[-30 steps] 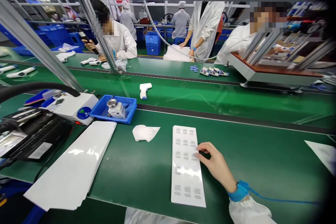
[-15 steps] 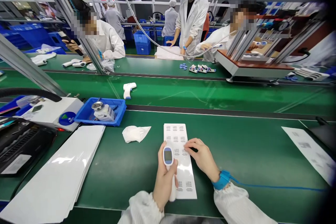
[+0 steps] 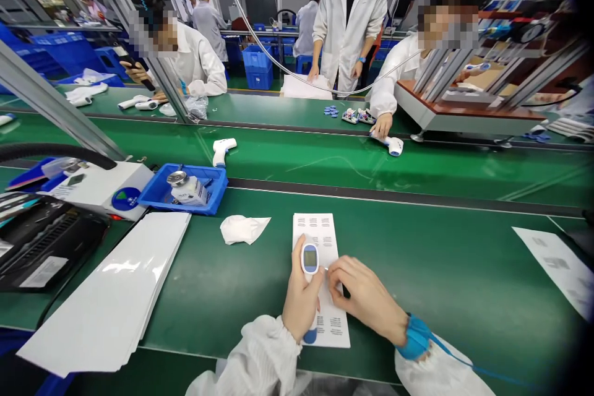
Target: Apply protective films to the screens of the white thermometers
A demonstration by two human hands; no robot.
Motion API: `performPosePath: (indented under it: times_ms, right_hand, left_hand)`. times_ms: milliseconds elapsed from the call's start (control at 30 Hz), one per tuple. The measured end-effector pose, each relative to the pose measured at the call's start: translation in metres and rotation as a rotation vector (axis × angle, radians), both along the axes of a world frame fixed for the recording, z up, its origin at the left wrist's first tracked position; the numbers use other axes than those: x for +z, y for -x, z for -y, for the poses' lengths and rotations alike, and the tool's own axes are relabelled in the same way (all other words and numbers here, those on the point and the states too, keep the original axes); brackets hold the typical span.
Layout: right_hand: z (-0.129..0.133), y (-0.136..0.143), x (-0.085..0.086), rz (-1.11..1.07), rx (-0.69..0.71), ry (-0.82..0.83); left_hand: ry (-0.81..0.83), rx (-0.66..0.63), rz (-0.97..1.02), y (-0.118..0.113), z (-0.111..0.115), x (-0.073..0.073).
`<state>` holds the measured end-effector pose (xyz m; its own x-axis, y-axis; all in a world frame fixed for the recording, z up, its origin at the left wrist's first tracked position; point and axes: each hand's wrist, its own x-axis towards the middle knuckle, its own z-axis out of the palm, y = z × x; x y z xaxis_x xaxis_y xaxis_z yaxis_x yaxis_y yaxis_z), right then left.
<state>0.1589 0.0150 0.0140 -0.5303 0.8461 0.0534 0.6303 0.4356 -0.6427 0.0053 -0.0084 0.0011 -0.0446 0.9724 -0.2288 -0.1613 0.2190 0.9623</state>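
Observation:
My left hand [image 3: 299,303] is wrapped round a white and blue handheld infrared thermometer [image 3: 310,258], its small screen facing up. It is held over a white sheet of printed labels [image 3: 330,247] on the green bench. My right hand [image 3: 364,288], with a blue wrist strap [image 3: 415,337], is pinched beside the thermometer's head. A tiny white label [image 3: 326,269] shows at its fingertips, close to my left thumb. The lower part of the thermometer is partly hidden by my left hand.
A crumpled white paper [image 3: 244,229] lies left of the labels. Beyond are a blue tray [image 3: 218,198] with a bottle, and a stack of white sheets [image 3: 116,284]. On the green belt lies another thermometer [image 3: 223,151]; a co-worker's hand [image 3: 383,125] touches a further one [image 3: 394,146].
My right hand has left the label sheet's surface and come closer to the thermometer. My left hand has tilted the thermometer and shifted slightly. A co-worker's hand has reached onto the belt with a thermometer.

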Motion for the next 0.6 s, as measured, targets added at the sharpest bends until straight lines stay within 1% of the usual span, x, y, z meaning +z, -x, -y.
performPosePath:
  times_ms: [67, 100, 133, 167, 200, 267, 367, 467, 600]
  right_hand:
    - [0.010, -0.002, 0.014, -0.116, 0.049, 0.238]
    - [0.011, -0.002, 0.020, -0.185, 0.052, 0.338]
    - [0.011, -0.002, 0.026, -0.248, 0.041, 0.401]
    - [0.009, 0.000, 0.031, -0.299, 0.017, 0.418]
    - [0.005, 0.003, 0.034, -0.334, -0.014, 0.398]
    - [-0.006, 0.010, 0.038, -0.362, -0.082, 0.294]
    - [-0.024, 0.021, 0.038, -0.358, -0.140, 0.158]
    - [-0.036, 0.028, 0.036, -0.349, -0.145, 0.127]
    - [-0.040, 0.032, 0.037, -0.338, -0.161, 0.132]
  left_hand:
    - [-0.022, -0.022, 0.000, 0.001, -0.001, -0.001]
    - [-0.038, -0.028, -0.006, 0.001, -0.001, -0.001]
    - [-0.052, -0.027, -0.014, 0.001, -0.002, -0.002]
    - [-0.061, -0.025, -0.022, 0.001, -0.002, -0.002]
    - [-0.060, -0.026, -0.023, 0.002, -0.002, -0.003]
    - [-0.031, -0.030, -0.004, 0.002, -0.002, -0.003]
    - [0.011, -0.028, 0.020, 0.002, -0.002, -0.002]
    - [0.022, -0.027, 0.018, 0.002, -0.002, -0.001]
    - [0.030, -0.060, 0.068, 0.001, -0.002, -0.002]
